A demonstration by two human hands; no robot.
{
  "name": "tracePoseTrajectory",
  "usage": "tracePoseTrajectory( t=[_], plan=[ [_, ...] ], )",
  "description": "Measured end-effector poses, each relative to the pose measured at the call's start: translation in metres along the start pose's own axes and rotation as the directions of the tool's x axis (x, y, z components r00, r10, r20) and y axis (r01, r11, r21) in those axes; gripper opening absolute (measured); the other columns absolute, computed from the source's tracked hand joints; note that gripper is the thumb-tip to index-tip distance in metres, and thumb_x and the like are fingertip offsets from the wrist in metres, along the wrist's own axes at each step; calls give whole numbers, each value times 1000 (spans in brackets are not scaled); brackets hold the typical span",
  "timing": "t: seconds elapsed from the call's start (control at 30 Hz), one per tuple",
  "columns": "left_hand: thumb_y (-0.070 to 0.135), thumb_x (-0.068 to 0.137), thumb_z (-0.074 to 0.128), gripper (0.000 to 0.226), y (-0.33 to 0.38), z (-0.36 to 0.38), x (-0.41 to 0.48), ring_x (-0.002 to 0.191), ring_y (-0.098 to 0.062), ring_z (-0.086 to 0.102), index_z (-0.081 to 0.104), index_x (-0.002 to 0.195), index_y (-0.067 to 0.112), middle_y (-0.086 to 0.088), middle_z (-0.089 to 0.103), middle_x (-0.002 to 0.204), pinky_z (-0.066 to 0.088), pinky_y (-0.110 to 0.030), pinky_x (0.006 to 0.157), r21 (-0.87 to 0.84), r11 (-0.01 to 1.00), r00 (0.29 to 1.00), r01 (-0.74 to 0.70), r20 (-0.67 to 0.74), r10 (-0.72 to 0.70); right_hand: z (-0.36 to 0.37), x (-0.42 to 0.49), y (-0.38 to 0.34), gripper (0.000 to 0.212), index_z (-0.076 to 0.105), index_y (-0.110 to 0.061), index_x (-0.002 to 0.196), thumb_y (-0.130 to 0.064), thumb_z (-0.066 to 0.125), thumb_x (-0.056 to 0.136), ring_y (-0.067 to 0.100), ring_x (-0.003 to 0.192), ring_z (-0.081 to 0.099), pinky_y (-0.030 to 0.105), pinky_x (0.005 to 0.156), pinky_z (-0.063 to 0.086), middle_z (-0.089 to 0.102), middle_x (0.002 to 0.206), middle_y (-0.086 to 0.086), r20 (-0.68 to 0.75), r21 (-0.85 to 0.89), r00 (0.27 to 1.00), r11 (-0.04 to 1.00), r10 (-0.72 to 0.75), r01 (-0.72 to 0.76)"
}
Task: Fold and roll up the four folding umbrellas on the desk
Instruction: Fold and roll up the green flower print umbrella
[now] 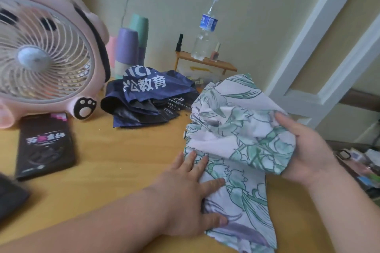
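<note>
A white folding umbrella with green floral print (236, 129) lies loosely bunched on the wooden desk (113, 166) at centre right. My left hand (185, 195) lies flat with straight fingers pressing on the umbrella's near left edge. My right hand (308, 150) grips the bunched canopy from the right side, fingers curled round the fabric. A navy blue folding umbrella with white lettering (148, 96) lies crumpled and unrolled behind, near the desk's middle back. No other umbrellas are in view.
A pink fan (47, 53) stands at the back left. A dark flat box (45, 146) lies in front of it. Pastel cups (131, 45), a small wooden shelf (205, 61) with a water bottle (205, 33) and nail polish stand along the wall. Clutter lies off the desk's right edge.
</note>
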State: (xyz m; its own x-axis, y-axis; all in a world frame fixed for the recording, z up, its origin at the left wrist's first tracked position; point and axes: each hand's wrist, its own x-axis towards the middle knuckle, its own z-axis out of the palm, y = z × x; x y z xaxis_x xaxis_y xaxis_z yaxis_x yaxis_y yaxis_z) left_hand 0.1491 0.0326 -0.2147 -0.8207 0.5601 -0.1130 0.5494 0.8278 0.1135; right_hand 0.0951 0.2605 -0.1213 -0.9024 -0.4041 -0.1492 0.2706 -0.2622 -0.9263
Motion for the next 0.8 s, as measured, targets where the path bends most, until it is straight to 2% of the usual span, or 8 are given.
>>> tracePoseTrajectory(
  t=[0.07, 0.17, 0.27, 0.37, 0.43, 0.5, 0.7, 0.8],
  plan=[
    [87, 88, 21, 85, 0, 0, 0, 149, -33, -33, -12, 157, 49, -6, -28, 165, -18, -53, 123, 6, 1000, 1000, -10, -13, 10, -6, -8, 4, 60, 12, -14, 161, -47, 13, 111, 45, 153, 7, 59, 123, 6, 9, 166, 20, -30, 112, 999, 993, -40, 43],
    [87, 88, 23, 90, 0, -1, -1, 152, -34, -26, -9, 160, 43, -6, -21, 167, -14, -54, 124, 19, 1000, 1000, 7, -1, -7, -18, -19, 11, 63, -1, -15, 162, -49, 9, 110, 41, 154, -6, 55, 124, -9, -3, 167, 18, -13, 175, 999, 984, -36, 37],
    [81, 89, 34, 71, 0, -9, -5, 145, -30, 35, 51, 141, 35, -7, 46, 152, 19, -50, 123, 56, 998, 979, -23, -202, 34, -15, -29, 22, 57, -5, -13, 161, -37, 7, 111, 44, 153, -7, 56, 123, -10, -5, 166, 22, 29, 214, 1000, 977, 6, -12],
    [61, 94, 46, 44, -6, -12, -8, 78, -14, 59, 66, 82, 24, 10, 64, 78, 49, -33, 84, -139, 979, 752, -151, -659, 22, -15, -41, 31, 52, -9, -9, 160, -24, 0, 111, 48, 151, -13, 57, 120, -19, -10, 164, 25, 52, 257, 998, 965, 47, -59],
    [49, 92, 58, 30, -12, -16, -7, 70, -6, 55, 63, 73, 25, 13, 60, 71, 48, -28, 70, -391, 898, 592, -204, -779, -205, -9, -48, 34, 51, -8, -7, 159, -16, -4, 109, 49, 148, -17, 56, 118, -24, -14, 162, 27, 100, 309, 995, 949, 28, -58],
    [40, 92, 67, 18, -20, -24, -3, 80, -3, 57, 64, 78, 28, 15, 62, 79, 44, -20, 68, -595, 784, 598, -180, -699, -393, -6, -52, 40, 51, -8, -3, 157, -10, -5, 107, 51, 146, -19, 57, 117, -26, -16, 161, 28, 121, 362, 993, 931, -3, -42],
    [33, 90, 76, 23, -40, -51, 20, 104, -8, 58, 74, 113, 31, 14, 63, 111, 48, -25, 88, -227, 944, 738, -238, -674, 24, -14, -55, 66, 51, 13, -1, 158, -4, 14, 107, 51, 148, 3, 66, 121, -1, 4, 162, 28, 35, 420, 997, 906, -64, 43],
    [29, 80, 83, 33, -33, -61, 30, 97, -18, 65, 76, 111, 25, 7, 71, 107, 55, -32, 82, -36, 952, 738, -303, -641, 211, 2, -50, 76, 67, 48, -4, 147, -13, 73, 86, 50, 141, 39, 67, 113, 32, 39, 155, 27, 22, 315, 978, 930, -207, 190]
  ],
)
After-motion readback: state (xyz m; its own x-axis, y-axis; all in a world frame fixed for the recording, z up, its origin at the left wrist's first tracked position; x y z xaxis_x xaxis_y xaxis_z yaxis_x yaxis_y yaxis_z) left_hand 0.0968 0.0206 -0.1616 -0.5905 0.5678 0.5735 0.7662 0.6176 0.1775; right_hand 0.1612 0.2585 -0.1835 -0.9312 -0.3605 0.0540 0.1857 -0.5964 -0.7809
